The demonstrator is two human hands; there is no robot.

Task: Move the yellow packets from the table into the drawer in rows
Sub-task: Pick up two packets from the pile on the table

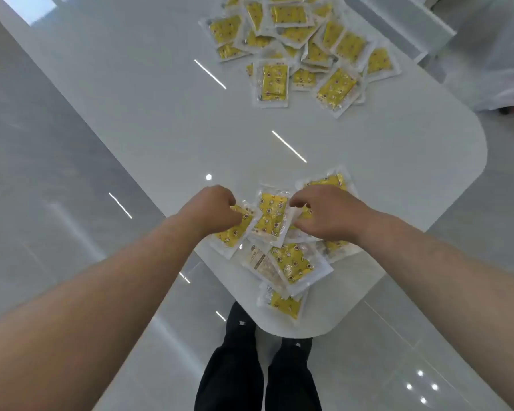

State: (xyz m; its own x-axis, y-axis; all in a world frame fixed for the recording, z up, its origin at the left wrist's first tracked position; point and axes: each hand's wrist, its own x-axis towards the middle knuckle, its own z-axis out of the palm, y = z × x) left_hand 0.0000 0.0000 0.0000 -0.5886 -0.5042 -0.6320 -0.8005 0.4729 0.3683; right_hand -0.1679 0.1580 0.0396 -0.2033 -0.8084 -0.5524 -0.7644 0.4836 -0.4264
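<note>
The white worktop [161,129] is filling mid-frame, carrying a big heap of yellow packets [297,40] at upper centre and a smaller cluster [291,262] at lower centre. The left hand [217,209] is holding one packet [235,232] in a curled grip at the cluster's left edge. The right hand [324,215] is pinching a second packet [306,214] just to the right.

Table [161,129]: white, glossy, rounded corners, strip lights reflected in its top
Far pile [297,40]: many yellow packets, overlapping loosely at the far end
Near pile [291,262]: a smaller heap at the near corner, well apart from the far one
Left hand [217,209]: fingers curled, gripping the left packet [235,232] at the heap's left side
Right hand [324,215]: thumb and fingers pinching the right packet [306,213]
Below: black trousers [235,366] on a shiny grey floor [42,173]
</note>
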